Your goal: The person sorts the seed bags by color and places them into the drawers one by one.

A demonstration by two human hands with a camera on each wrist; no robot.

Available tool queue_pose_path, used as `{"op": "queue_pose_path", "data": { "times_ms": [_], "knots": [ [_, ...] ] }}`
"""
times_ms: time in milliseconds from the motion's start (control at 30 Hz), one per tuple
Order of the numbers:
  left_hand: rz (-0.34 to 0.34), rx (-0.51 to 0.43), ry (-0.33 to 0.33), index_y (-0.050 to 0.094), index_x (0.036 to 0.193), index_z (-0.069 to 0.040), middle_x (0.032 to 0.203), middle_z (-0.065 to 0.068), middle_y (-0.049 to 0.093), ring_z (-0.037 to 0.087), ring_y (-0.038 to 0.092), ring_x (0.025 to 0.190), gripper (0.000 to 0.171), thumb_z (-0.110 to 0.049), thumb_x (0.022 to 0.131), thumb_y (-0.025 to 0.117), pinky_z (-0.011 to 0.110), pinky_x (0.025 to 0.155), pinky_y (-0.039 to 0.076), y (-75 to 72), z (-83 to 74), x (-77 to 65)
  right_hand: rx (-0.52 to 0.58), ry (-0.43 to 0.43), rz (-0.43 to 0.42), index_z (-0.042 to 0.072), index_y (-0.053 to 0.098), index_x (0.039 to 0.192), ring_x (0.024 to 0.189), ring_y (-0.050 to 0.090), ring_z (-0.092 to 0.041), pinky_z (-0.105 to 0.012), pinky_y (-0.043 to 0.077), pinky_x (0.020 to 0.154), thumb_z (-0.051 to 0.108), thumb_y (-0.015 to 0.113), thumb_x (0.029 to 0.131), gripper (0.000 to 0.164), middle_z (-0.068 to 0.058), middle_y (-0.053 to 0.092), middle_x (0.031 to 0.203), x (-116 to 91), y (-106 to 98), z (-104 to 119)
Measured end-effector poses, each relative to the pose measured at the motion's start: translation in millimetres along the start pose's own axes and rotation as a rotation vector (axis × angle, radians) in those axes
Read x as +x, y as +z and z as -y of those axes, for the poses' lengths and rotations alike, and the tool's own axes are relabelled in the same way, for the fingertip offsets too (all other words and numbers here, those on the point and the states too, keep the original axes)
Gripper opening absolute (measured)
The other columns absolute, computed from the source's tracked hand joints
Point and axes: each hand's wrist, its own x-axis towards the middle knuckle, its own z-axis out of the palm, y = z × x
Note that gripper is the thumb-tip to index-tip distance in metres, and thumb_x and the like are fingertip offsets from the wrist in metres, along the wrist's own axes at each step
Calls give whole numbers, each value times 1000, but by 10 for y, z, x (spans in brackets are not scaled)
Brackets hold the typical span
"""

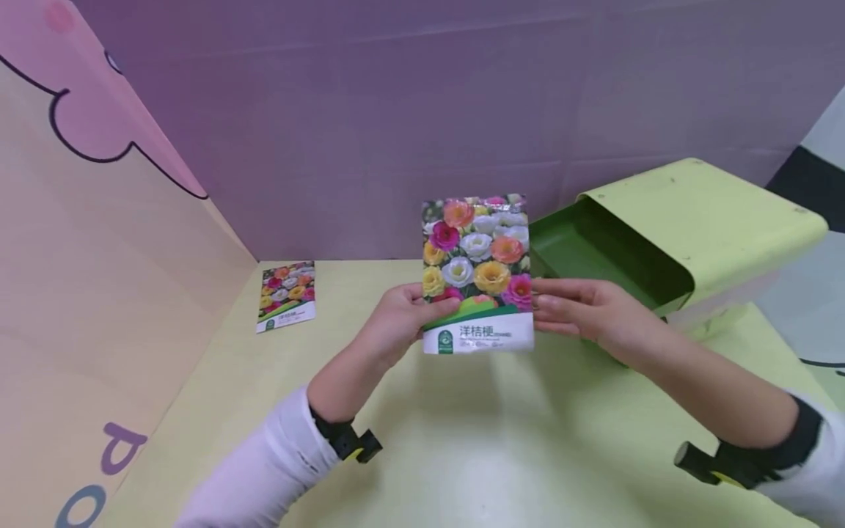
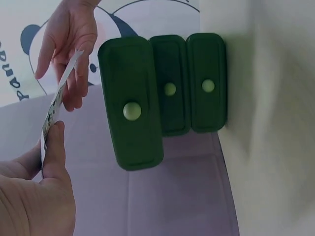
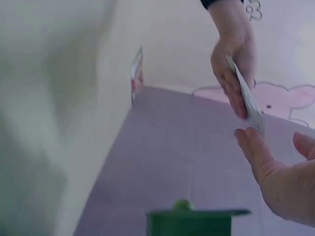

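A flower seed packet (image 1: 477, 253) with colorful blooms and a white lower band is held up over the table, its printed face toward the head camera. My left hand (image 1: 394, 323) pinches its left edge, the thumb in front. Beside its right edge is my right hand (image 1: 604, 312), fingers extended and right at the edge. The right wrist view shows that thumb (image 3: 305, 145) standing apart from the packet. Another packet (image 1: 287, 295) with the same print lies at the table's back left.
On the right stands a small yellow-green cabinet (image 1: 713, 220). Its top green drawer (image 1: 574, 238) is pulled out; two lower drawers show in the left wrist view, each with a round knob (image 2: 208, 86). A purple sheet (image 1: 370, 117) backs the pale yellow table (image 1: 462, 455).
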Motion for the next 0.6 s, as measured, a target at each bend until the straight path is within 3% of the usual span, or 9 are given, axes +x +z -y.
{"op": "queue_pose_path", "data": {
  "times_ms": [133, 300, 433, 600],
  "knots": [
    [33, -5, -16, 67, 110, 0, 93, 11, 74, 14, 70, 74, 25, -15, 90, 69, 26, 70, 58, 26, -18, -19, 50, 77, -41, -8, 29, 147, 100, 69, -10, -28, 56, 87, 22, 54, 100, 60, -25, 53, 137, -18, 118, 37],
    [68, 11, -16, 66, 108, 2, 90, 12, 74, 13, 69, 70, 24, -13, 90, 68, 26, 68, 59, 67, 35, -21, 103, 128, -71, -10, 35, 143, 93, 70, -11, -29, 58, 83, 19, 54, 100, 54, -10, 68, 117, -10, 156, -24],
    [95, 7, -24, 66, 110, 3, 96, 15, 73, 14, 70, 72, 25, -12, 91, 67, 28, 70, 59, 78, 59, -32, 113, 150, -84, -11, 41, 138, 89, 70, -11, -28, 58, 80, 19, 55, 100, 51, -2, 71, 108, -9, 176, -71],
    [113, 17, -35, 66, 112, 2, 102, 17, 72, 16, 71, 77, 25, -13, 92, 66, 30, 74, 60, 67, 82, -41, 116, 157, -88, -11, 44, 136, 89, 70, -11, -28, 58, 80, 21, 58, 98, 51, -1, 72, 106, -24, 199, -103]
  ]
}}
